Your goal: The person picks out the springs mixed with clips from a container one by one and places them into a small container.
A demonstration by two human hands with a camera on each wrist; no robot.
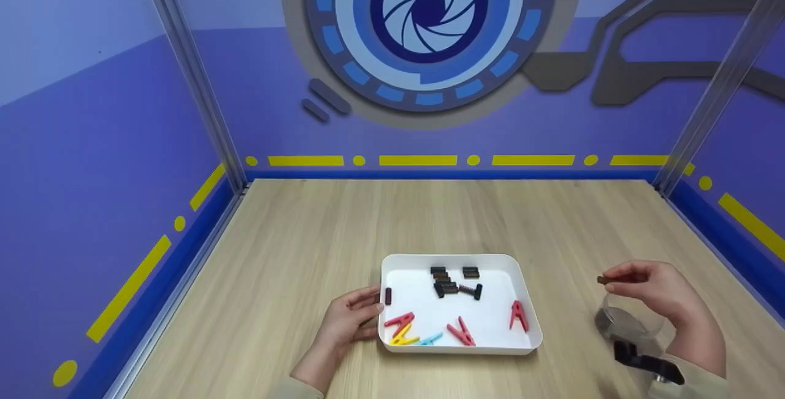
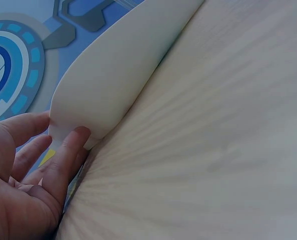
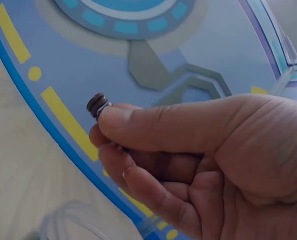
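Note:
My left hand (image 1: pixel 348 319) holds the left side of a shallow white tray (image 1: pixel 515 264), thumb at the rim and other fingers against the outer wall (image 2: pixel 113 65). In the right wrist view, my right hand (image 3: pixel 173 150) pinches a small dark brown ribbed, coil-like piece (image 3: pixel 97 105) between thumb and index finger. That hand is raised right of the tray, above a clear plastic cup (image 1: pixel 619 324) with grey contents. At the back of the tray lie several black and brown coil-like pieces (image 1: pixel 451 287). One dark reddish piece (image 1: pixel 388 296) lies by its left wall.
Toward the front of the tray are red clothespins (image 1: pixel 461 331), a yellow clothespin (image 1: pixel 403 336) and a light blue clothespin (image 1: pixel 429 339); another red clothespin (image 1: pixel 518 315) lies at the right. A black bracket (image 1: pixel 647 362) sits at my right wrist. Printed panels (image 1: pixel 417 135) wall in the wooden table (image 1: pixel 294 227).

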